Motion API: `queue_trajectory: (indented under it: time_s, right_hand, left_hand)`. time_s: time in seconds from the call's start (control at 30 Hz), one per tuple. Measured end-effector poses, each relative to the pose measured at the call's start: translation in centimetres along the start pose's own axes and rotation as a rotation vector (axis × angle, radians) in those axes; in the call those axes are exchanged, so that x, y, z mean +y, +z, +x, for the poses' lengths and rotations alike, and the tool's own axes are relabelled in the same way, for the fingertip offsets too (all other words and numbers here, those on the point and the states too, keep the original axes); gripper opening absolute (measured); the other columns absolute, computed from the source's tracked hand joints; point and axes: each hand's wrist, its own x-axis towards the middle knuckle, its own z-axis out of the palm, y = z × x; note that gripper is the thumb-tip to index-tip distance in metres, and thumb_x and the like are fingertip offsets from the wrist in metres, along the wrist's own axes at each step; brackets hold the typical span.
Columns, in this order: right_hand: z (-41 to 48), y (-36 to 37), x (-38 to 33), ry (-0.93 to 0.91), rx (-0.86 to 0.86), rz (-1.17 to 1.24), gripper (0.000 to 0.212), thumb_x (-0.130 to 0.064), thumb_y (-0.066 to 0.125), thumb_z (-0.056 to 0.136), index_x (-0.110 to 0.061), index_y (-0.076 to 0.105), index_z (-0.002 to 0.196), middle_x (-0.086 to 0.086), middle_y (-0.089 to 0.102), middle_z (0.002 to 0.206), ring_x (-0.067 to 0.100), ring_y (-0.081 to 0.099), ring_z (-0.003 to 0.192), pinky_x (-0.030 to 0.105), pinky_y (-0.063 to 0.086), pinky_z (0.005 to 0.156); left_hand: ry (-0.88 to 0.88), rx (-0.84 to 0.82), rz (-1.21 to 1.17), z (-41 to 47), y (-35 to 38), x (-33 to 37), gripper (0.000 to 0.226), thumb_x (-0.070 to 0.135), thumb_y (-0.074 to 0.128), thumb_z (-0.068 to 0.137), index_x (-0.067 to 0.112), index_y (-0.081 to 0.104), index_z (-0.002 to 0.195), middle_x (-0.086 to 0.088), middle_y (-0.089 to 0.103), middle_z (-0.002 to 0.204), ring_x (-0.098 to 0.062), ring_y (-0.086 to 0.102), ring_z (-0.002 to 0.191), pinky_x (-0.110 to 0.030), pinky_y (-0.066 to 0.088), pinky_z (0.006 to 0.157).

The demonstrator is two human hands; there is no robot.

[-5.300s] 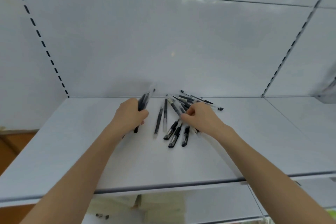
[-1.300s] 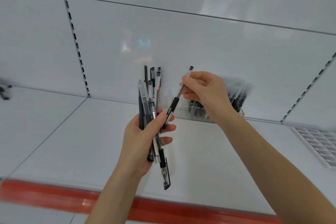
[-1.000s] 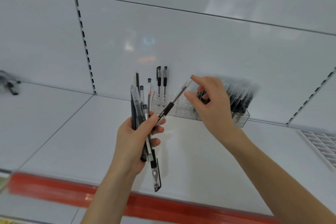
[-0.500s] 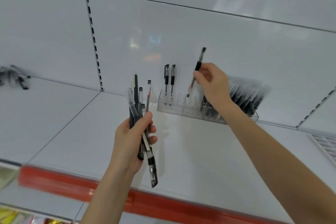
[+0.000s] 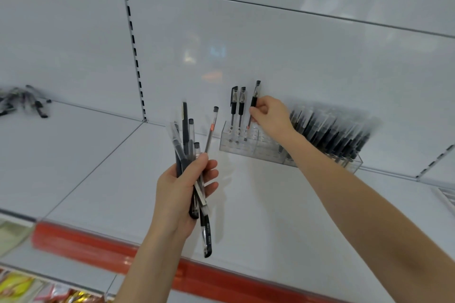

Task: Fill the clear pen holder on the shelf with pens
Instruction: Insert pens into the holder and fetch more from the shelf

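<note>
1. Gripping a fanned bundle of pens (image 5: 187, 140) in the left hand (image 5: 183, 187), fingers curled round, above the shelf (image 5: 118, 174).
2. Pinching one black pen (image 5: 255, 96) upright with the right hand (image 5: 269, 115), tip down inside the clear pen holder (image 5: 248, 151).
3. Standing just left of it in the holder, at the shelf's back: two capped pens (image 5: 236, 106).

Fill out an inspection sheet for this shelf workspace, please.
Surface: white shelf, red strip along its front edge.
Job's things: clear pen holder at the back; two upright pens at its left end, many dark pens packed at its right.
Clutter: loose pens heaped far left.
Grips: left hand holds a pen bundle; right hand pinches a single pen, lower end in the holder.
Cables: nothing seen.
Surroundings: white back panel; coloured packets below left.
</note>
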Motion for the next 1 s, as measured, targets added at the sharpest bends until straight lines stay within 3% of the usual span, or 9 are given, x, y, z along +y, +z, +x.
queue_trajectory:
  time_s: [0.37, 0.6, 0.7, 0.77, 0.83, 0.93, 1.0]
  right_hand:
    - [-0.1, 0.3, 0.9, -0.005, -0.013, 0.001, 0.008, -0.013, 0.053, 0.09, -0.006, 0.054, 0.092, 0.019, 0.066, 0.089, 0.033, 0.064, 0.088, 0.047, 0.05, 0.085]
    - [-0.5, 0.6, 1.0, 0.004, -0.054, -0.094, 0.02, -0.017, 0.053, 0.091, -0.002, 0.057, 0.103, 0.017, 0.065, 0.098, 0.029, 0.06, 0.094, 0.032, 0.047, 0.081]
    - [-1.9, -0.3, 0.4, 0.032, -0.015, 0.021, 0.031, -0.019, 0.056, 0.089, -0.002, 0.054, 0.115, 0.008, 0.06, 0.096, 0.02, 0.056, 0.092, 0.028, 0.043, 0.084]
    - [-3.6, -1.2, -0.6, 0.011, 0.017, 0.176, 0.021, -0.02, 0.057, 0.089, -0.005, 0.06, 0.103, 0.004, 0.063, 0.087, 0.015, 0.061, 0.082, 0.025, 0.046, 0.074]
    - [-5.5, -2.1, -1.9, 0.048, -0.083, 0.342, 0.016, -0.024, 0.057, 0.089, -0.009, 0.064, 0.091, 0.002, 0.068, 0.08, 0.013, 0.066, 0.073, 0.022, 0.052, 0.065]
    - [-7.6, -2.9, -3.4, 0.111, -0.325, 0.439, 0.015, -0.03, 0.059, 0.087, -0.015, 0.064, 0.089, 0.002, 0.07, 0.08, 0.01, 0.068, 0.071, 0.019, 0.054, 0.062]
    - [-8.1, -3.1, -3.7, 0.106, -0.35, 0.505, 0.011, -0.024, 0.06, 0.087, -0.014, 0.065, 0.085, 0.005, 0.07, 0.08, 0.011, 0.067, 0.068, 0.019, 0.053, 0.061]
  left_hand:
    - [-0.005, -0.005, 0.028, -0.1, 0.3, -0.7, 0.005, 0.019, 0.062, 0.083, 0.013, 0.063, 0.083, 0.001, 0.073, 0.07, -0.004, 0.064, 0.056, -0.017, 0.051, 0.048]
    - [0.0, 0.004, 0.033, -0.3, 0.2, -0.7, 0.005, 0.019, 0.062, 0.084, 0.014, 0.063, 0.085, 0.002, 0.073, 0.071, -0.004, 0.065, 0.058, -0.017, 0.051, 0.049]
    - [0.002, -0.014, 0.033, -0.6, 0.4, -0.7, 0.005, 0.018, 0.061, 0.085, 0.014, 0.062, 0.087, 0.002, 0.074, 0.072, -0.004, 0.065, 0.058, -0.017, 0.051, 0.05]
    - [0.002, -0.024, 0.033, -0.6, 0.6, -0.8, 0.006, 0.018, 0.061, 0.085, 0.013, 0.062, 0.088, 0.001, 0.074, 0.072, -0.003, 0.065, 0.058, -0.017, 0.051, 0.049]
    - [-0.005, -0.039, 0.033, -0.7, 0.9, -0.9, 0.007, 0.018, 0.06, 0.086, 0.012, 0.062, 0.089, 0.001, 0.074, 0.072, -0.004, 0.065, 0.057, -0.017, 0.05, 0.048]
    - [-0.016, -0.085, 0.05, -0.8, 2.0, -1.3, 0.008, 0.017, 0.06, 0.086, 0.011, 0.062, 0.089, 0.0, 0.074, 0.073, -0.005, 0.065, 0.057, -0.017, 0.05, 0.048]
    - [-0.019, -0.117, 0.066, -1.0, 2.6, -1.6, 0.008, 0.017, 0.059, 0.086, 0.011, 0.062, 0.09, -0.001, 0.074, 0.073, -0.006, 0.067, 0.06, -0.017, 0.051, 0.048]
